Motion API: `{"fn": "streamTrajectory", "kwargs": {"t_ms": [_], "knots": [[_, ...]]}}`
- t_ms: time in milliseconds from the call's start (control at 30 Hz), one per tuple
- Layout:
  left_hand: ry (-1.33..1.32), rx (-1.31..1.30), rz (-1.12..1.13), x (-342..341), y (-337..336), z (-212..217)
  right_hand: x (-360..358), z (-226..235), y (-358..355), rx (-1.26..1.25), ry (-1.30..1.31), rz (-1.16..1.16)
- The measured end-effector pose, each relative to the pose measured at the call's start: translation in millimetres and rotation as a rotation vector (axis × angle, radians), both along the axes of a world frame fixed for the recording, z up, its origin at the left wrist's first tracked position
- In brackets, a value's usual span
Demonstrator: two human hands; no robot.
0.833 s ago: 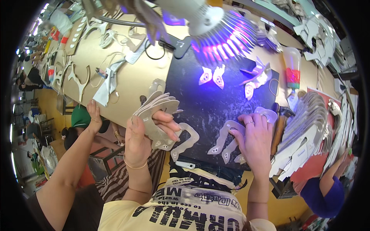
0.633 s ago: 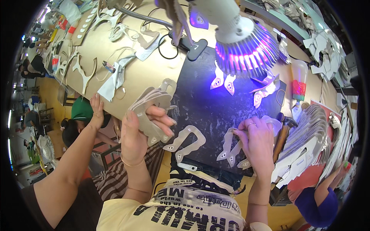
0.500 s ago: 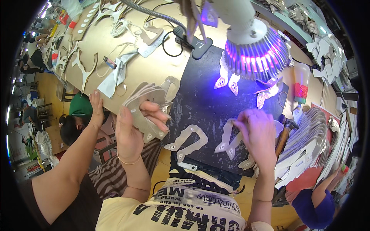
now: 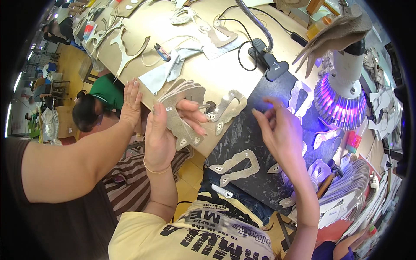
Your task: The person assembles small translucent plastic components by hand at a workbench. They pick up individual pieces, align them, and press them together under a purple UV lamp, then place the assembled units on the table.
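- Closest in, on the blue-jeaned lap, a small white rounded oblong case (image 4: 222, 190).
- Up to the left hand (image 4: 158, 145), half closed, gripping a fanned stack of thin, grey-beige, wavy-edged flat pieces (image 4: 175, 125) between thumb and fingers, with fingertips poking through the shared opening.
- By the look of it, light, bendy, napped rather than slick, hardly fragile; apt to splay under a loose pinch, so best held across the wide band, clear of the slim, hole-punched ends.
- Ahead on the scuffed black mat (image 4: 225, 141), lying flat, a single U-shaped grey-beige piece (image 4: 254, 164); probably floppy, easiest to take by the curved bend.
- Over the mat now, the right hand (image 4: 281, 128), thumb and forefinger apart, the rest loosely curled, nothing visible in its grasp, fingertips blurred.
- Just beside it, a pale looped piece (image 4: 300, 97); contact impossible to tell.
- Away right, a thick layered pile of grey pieces (image 4: 346, 186).
- Left of the mat, another grey-beige looped piece (image 4: 239, 108) on the tan tabletop (image 4: 225, 73).
- Farther out, a white ribbed lamp head (image 4: 340, 102), glowing violet, and a black clamp (image 4: 268, 65).
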State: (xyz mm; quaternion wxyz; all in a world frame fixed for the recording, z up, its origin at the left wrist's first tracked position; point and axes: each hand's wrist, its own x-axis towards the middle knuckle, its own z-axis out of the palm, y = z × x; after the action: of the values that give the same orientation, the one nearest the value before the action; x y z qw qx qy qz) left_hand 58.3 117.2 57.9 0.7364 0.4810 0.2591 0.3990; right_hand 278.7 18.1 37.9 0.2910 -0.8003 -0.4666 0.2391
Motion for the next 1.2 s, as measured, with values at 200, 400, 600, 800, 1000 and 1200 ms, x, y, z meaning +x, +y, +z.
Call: {"fn": "streamTrajectory", "kwargs": {"t_ms": [200,400,600,800,1000,1200], "knots": [[0.023,-0.057,-0.031,-0.8,-2.4,-4.1,-18.8,-28.5,42.7,0.106,-0.165,0.001],[0.052,-0.047,-0.028,2.5,-6.2,-4.0,-16.4,-23.3,39.9,0.113,0.017,0.040],[-0.017,-0.097,-0.057,10.5,-8.6,-6.7,-3.7,-5.4,-9.1,0.142,0.212,-0.050],[-0.093,-0.184,-0.313,29.8,-17.3,-5.0,20.6,-14.1,-21.0,0.201,-0.017,-0.056],[-0.055,-0.419,-0.484,47.4,-30.0,-2.6,24.5,5.4,-38.1,0.326,0.094,-0.132],[0.020,-0.494,-0.642,56.5,-40.5,-0.9,10.1,20.2,-67.6,0.458,0.473,-0.077]]}}
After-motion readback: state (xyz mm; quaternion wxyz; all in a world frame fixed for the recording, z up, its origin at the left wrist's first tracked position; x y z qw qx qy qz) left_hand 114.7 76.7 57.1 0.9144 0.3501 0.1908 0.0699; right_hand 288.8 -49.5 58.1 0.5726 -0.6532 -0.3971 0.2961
